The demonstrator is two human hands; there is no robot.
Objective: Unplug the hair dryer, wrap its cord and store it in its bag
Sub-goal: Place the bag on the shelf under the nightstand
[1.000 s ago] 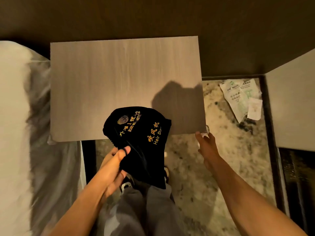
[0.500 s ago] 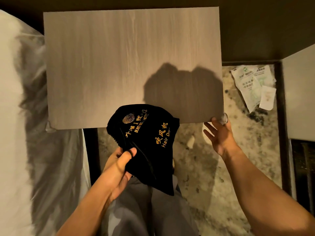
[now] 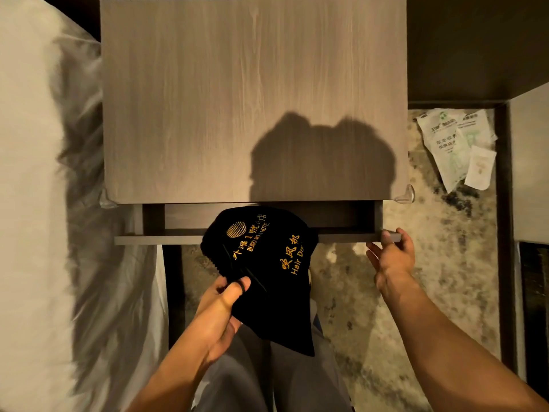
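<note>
Since the earlier frame, drawer stood pulled out; right hand, fingers spread, touched its front; left hand pinched the bag. Loose pinch risked dropping it.

Head view, straight down, close.
</note>
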